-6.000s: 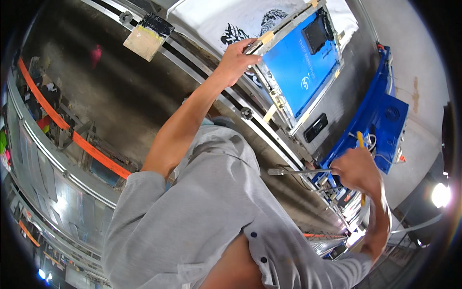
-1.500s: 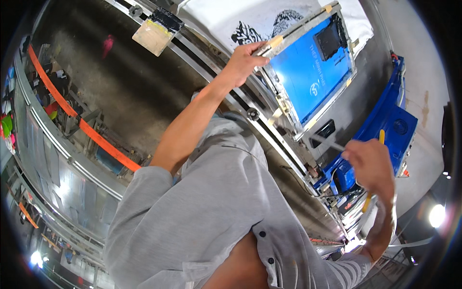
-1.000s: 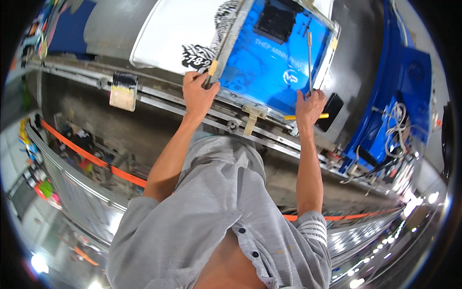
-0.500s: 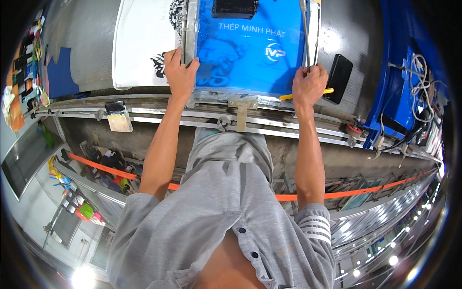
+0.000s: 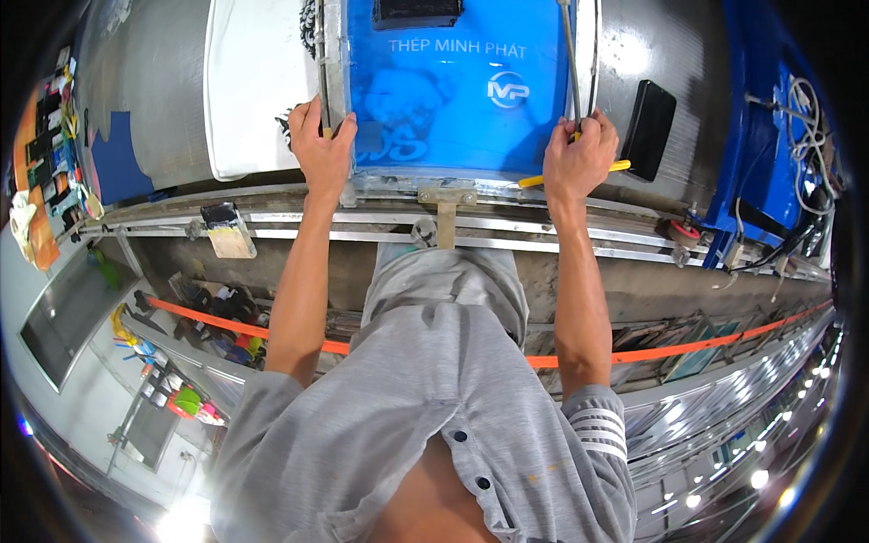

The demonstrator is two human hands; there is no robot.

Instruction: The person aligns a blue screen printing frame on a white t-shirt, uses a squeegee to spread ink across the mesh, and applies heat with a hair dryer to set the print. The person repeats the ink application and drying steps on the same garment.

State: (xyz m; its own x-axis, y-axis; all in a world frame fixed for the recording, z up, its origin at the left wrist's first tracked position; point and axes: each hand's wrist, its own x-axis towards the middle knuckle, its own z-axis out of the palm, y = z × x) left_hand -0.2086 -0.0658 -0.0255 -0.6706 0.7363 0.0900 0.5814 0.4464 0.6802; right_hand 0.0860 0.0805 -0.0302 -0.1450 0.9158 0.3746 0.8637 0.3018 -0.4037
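Gripping the frame at its left, the left hand is nearly closed; the right hand, at its right, clasps a rod and yellow stick. Cloth shows left of the frame, a phone right.

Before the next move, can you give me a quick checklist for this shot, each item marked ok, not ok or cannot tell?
1. Left hand on the frame: ok, thumb and fingers at its left rail.
2. Right hand holding the yellow-handled tool: ok, with the metal rod pointing away from the person.
3. Phone off the frame: ok, it lies to the right of it.
4. Black print on the white fabric fully visible: not ok, the frame and left hand hide parts.
5. Black block at the far end of the blue sheet secure: cannot tell.
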